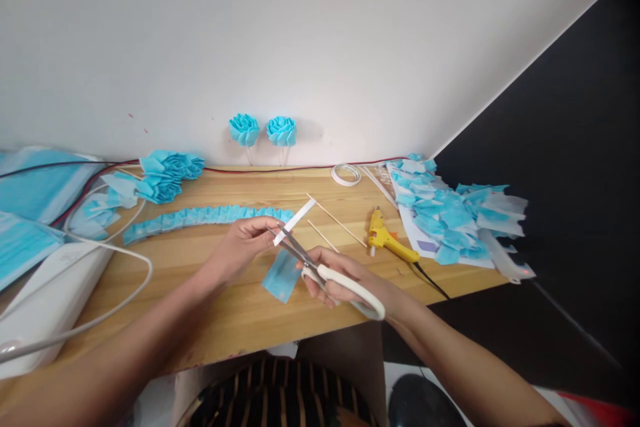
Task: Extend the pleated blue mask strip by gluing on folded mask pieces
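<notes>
Left hand (253,233): pinched white strip (299,218), frame centre | Right hand (346,264): gripped slightly spread scissors (341,279) across strip | Risk: might have nicked left fingers (273,221) through slackened pinch

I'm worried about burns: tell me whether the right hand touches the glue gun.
Apart. The head view shows bare tabletop between the right hand, which grips the scissors, and the glue gun.
</notes>
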`<act>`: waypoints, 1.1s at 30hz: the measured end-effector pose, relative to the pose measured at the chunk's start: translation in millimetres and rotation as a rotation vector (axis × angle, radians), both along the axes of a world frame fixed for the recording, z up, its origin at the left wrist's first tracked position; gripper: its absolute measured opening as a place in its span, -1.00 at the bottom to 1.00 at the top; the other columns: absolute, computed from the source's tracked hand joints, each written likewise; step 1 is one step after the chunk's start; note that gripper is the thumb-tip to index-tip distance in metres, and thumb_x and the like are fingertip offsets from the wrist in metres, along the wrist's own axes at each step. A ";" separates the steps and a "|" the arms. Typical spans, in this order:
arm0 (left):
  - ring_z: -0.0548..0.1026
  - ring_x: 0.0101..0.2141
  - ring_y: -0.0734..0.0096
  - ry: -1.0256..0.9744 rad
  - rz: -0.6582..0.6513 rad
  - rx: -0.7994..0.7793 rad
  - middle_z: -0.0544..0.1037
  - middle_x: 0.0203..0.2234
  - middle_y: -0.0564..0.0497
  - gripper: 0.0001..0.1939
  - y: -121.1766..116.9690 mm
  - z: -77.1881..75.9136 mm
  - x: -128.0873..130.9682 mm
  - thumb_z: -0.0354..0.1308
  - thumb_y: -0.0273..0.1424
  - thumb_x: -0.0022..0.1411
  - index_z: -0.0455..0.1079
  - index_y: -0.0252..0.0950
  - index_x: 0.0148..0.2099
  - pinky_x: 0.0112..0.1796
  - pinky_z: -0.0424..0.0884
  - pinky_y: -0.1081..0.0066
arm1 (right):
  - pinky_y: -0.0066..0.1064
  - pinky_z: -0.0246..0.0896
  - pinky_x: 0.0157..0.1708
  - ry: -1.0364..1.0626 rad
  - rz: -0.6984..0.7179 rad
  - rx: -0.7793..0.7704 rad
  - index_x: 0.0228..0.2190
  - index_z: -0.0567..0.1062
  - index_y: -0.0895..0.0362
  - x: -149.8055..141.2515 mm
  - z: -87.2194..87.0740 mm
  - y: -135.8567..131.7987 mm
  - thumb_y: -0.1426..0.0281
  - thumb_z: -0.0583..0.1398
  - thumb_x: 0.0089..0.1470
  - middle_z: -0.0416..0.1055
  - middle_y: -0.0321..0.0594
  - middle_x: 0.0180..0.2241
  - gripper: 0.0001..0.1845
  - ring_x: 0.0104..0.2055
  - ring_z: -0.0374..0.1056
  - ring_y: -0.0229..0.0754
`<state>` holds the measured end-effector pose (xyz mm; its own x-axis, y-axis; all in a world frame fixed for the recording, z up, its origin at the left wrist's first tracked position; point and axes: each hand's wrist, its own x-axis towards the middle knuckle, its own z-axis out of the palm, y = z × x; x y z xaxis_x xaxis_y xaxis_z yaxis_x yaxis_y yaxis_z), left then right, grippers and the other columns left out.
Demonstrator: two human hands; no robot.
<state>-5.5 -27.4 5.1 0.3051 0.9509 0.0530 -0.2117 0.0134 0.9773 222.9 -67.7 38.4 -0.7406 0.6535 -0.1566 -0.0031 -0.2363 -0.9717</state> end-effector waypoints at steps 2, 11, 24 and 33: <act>0.47 -0.39 0.35 0.012 0.017 0.002 0.57 -0.48 0.00 -0.70 0.1 1.8 0.0 0.36 -0.12 0.08 0.57 -0.28 -0.40 -0.26 0.37 0.37 | -0.45 0.14 -0.36 -0.114 0.033 0.069 -0.06 0.37 0.13 -3.0 4.6 -5.3 0.13 0.30 0.05 0.34 -0.26 -0.30 -0.50 -0.36 0.22 -0.32; 0.48 -0.31 0.32 -0.047 0.018 -0.018 0.59 -0.43 -0.02 -0.70 -0.3 3.7 -1.2 0.36 -0.11 0.10 0.58 -0.28 -0.37 -0.18 0.35 0.34 | -0.46 0.16 -0.37 -0.155 -0.044 0.131 -0.10 0.41 0.14 15.0 18.5 -8.7 0.17 0.32 0.03 0.38 -0.27 -0.34 -0.55 -0.36 0.28 -0.31; 0.52 -0.24 0.23 0.005 -0.035 0.027 0.62 -0.36 -0.05 -0.67 3.2 -5.3 -2.2 0.30 -0.08 0.14 0.59 -0.28 -0.32 -0.08 0.37 0.24 | -0.57 0.11 -0.59 0.012 -0.065 -0.044 -0.14 0.41 0.19 17.3 5.2 11.0 0.02 0.32 0.01 0.39 -0.25 -0.40 -0.43 -0.53 0.23 -0.41; 0.52 -0.28 0.33 0.136 -0.059 0.113 0.61 -0.37 0.00 -0.78 1.9 1.1 -1.0 0.31 -0.20 0.16 0.58 -0.26 -0.33 -0.17 0.38 0.37 | -0.61 -0.04 -0.74 0.048 -0.121 -0.110 -0.17 0.42 0.18 7.8 0.1 11.6 0.03 0.32 0.00 0.33 -0.33 -0.48 -0.47 -0.64 0.12 -0.45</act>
<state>-6.5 -25.5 6.3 0.3714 0.9215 0.1132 -0.0791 -0.0900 0.9928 230.8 -56.1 38.6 -0.6655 0.7195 -0.1984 -0.0836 -0.3360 -0.9382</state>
